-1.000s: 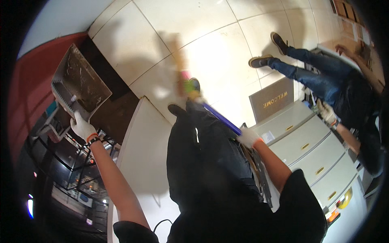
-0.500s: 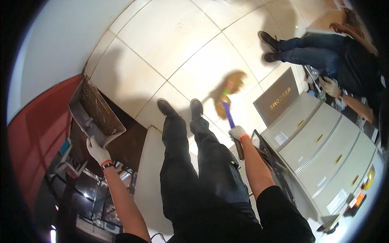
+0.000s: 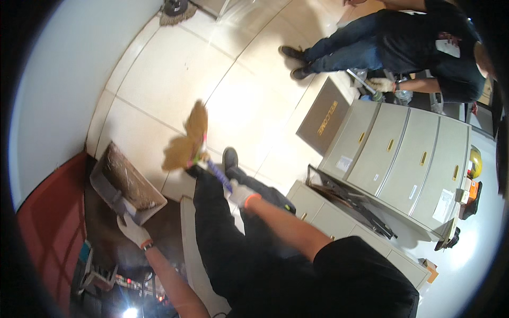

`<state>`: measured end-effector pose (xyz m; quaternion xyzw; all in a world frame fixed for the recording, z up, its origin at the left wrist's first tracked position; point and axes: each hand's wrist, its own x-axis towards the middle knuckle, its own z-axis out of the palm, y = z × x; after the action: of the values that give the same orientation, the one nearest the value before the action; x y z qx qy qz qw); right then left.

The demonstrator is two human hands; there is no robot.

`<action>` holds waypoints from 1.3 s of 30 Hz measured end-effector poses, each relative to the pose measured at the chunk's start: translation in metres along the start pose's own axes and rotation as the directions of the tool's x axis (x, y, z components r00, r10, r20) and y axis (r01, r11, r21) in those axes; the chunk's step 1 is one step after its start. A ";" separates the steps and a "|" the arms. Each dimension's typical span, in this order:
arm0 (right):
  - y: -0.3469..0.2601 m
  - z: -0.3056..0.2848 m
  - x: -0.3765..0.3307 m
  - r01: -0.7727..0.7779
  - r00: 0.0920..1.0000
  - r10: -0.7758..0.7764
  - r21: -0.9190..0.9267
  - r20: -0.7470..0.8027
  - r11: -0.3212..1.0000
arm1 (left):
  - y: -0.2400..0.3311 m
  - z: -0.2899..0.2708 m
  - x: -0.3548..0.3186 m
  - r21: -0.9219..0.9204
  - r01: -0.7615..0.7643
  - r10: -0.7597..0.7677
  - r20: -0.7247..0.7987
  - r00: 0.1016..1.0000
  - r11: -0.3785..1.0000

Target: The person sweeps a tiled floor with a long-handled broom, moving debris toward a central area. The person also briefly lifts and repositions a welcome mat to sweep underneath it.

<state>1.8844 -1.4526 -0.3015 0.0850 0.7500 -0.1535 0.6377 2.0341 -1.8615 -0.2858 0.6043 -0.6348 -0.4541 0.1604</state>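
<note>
A short broom with a blue-purple handle and a fan of brown bristles (image 3: 183, 146) is in my right hand (image 3: 243, 194). My gloved fingers are wrapped round its handle (image 3: 218, 176). The bristles are slightly blurred, over the tiles near my shoes. On the left, my left hand (image 3: 133, 231), also gloved, is at the near edge of a box-shaped dustpan (image 3: 142, 185) and appears to grip it there; part of the grip is hidden. The dustpan's brownish inside shows scuffs and pale specks.
A person (image 3: 347, 45) in dark clothes stands at the upper right, a gloved hand by a rod. A doormat (image 3: 325, 115) lies beside the grey drawer cabinet (image 3: 384, 153). A dark frame (image 3: 350, 204) leans there. A red panel (image 3: 55, 233) borders the left; another round brush (image 3: 177, 11) sits far off.
My right hand has swung the broom leftward, bringing its bristles closer to the dustpan. The dustpan has shifted slightly away from the wall corner with my left hand. The whole view has turned.
</note>
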 end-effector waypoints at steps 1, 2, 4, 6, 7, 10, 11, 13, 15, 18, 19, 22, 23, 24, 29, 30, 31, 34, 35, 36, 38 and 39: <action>0.011 0.017 0.005 0.023 0.998 -0.021 0.017 -0.061 1.000 | -0.007 0.010 -0.004 -0.060 0.006 -0.003 0.051 0.999 0.998; -0.010 0.026 -0.006 0.001 1.000 -0.004 0.090 0.030 0.996 | -0.005 -0.001 0.001 -0.051 0.002 -0.001 0.021 1.000 0.999; 0.043 0.055 0.004 -0.057 0.998 0.056 -0.035 -0.032 0.998 | -0.009 0.024 -0.014 -0.059 0.047 -0.043 0.061 0.997 0.997; 0.052 0.058 0.007 0.040 0.998 -0.038 -0.066 0.042 0.997 | -0.024 0.019 -0.010 -0.024 0.016 -0.013 0.127 0.992 1.000; 0.039 0.050 0.002 0.165 0.982 -0.158 -0.066 0.105 0.984 | -0.030 0.011 -0.001 0.002 -0.010 0.009 0.142 0.990 1.000; -0.010 -0.032 -0.023 0.597 0.790 -0.598 -0.056 -0.137 0.801 | -0.024 -0.004 0.006 0.071 -0.076 0.066 0.128 0.990 0.995; -0.017 -0.070 -0.051 0.601 0.783 -0.605 0.434 -0.147 0.672 | -0.038 -0.008 0.009 0.195 -0.165 0.132 0.171 0.976 0.967; -0.040 -0.149 -0.102 -0.047 0.758 -0.633 0.954 -0.158 -0.295 | -0.029 -0.001 0.006 0.418 -0.341 0.274 0.213 0.938 0.842; -0.067 -0.183 -0.154 0.114 0.815 -0.423 0.826 -0.396 -0.553 | -0.014 0.003 -0.004 0.110 -0.041 0.037 0.041 0.998 0.993; -0.037 -0.206 -0.125 0.231 0.633 -0.523 0.784 -0.571 -0.576 | -0.046 -0.006 0.010 0.172 -0.153 0.133 0.122 0.984 0.973; -0.027 -0.206 -0.110 0.247 0.579 -0.572 0.793 -0.581 -0.556 | -0.044 -0.005 0.008 0.154 -0.127 0.110 0.112 0.988 0.980; -0.050 -0.170 -0.088 0.444 0.809 -0.452 0.894 -0.376 0.052 | -0.005 -0.008 0.002 0.020 -0.031 0.030 0.037 0.999 0.999; -0.049 -0.137 -0.062 0.443 0.810 -0.515 0.868 -0.280 0.224 | -0.014 -0.008 0.008 -0.011 -0.061 0.062 0.067 0.996 0.998; -0.056 -0.111 -0.045 0.385 0.898 -0.437 0.577 -0.053 0.721 | -0.017 -0.010 0.011 -0.021 -0.060 0.061 0.057 0.997 0.998; 0.022 0.108 0.026 -0.091 0.987 -0.053 -0.803 -0.151 0.589 | -0.014 0.021 -0.004 -0.040 0.023 -0.022 0.012 1.000 0.999; 0.029 0.130 0.035 -0.116 0.983 -0.057 -0.828 -0.176 0.548 | -0.018 0.021 -0.002 -0.027 0.021 -0.020 0.007 1.000 0.999; 0.031 0.139 0.045 -0.148 0.978 -0.055 -0.850 -0.203 0.505 | -0.022 0.020 0.000 -0.015 0.024 -0.024 0.007 1.000 1.000; 0.033 0.130 0.076 -0.126 0.992 0.076 -0.813 -0.101 0.569 | -0.028 0.008 -0.002 0.005 0.049 -0.049 0.015 0.999 0.999; 0.031 0.127 0.076 -0.078 0.997 0.021 -0.831 -0.079 0.552 | -0.027 0.002 0.000 0.004 0.053 -0.053 0.004 0.999 0.999; 0.023 0.129 0.068 -0.010 0.998 -0.049 -0.850 -0.042 0.526 | -0.025 -0.005 0.001 -0.041 0.055 -0.058 -0.071 0.996 0.998; 0.029 0.138 0.066 0.014 0.990 -0.129 -0.874 -0.056 0.486 | -0.014 0.001 0.002 -0.008 0.044 -0.045 -0.089 0.995 0.999; 0.016 0.136 0.062 0.065 0.995 -0.101 -0.867 0.017 0.494 | -0.010 -0.006 0.002 0.031 0.045 -0.041 -0.112 0.993 0.999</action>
<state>2.0055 -1.4877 -0.3834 -0.2792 0.7406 0.2138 0.5726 2.0441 -1.8638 -0.2908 0.6448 -0.6193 -0.4122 0.1755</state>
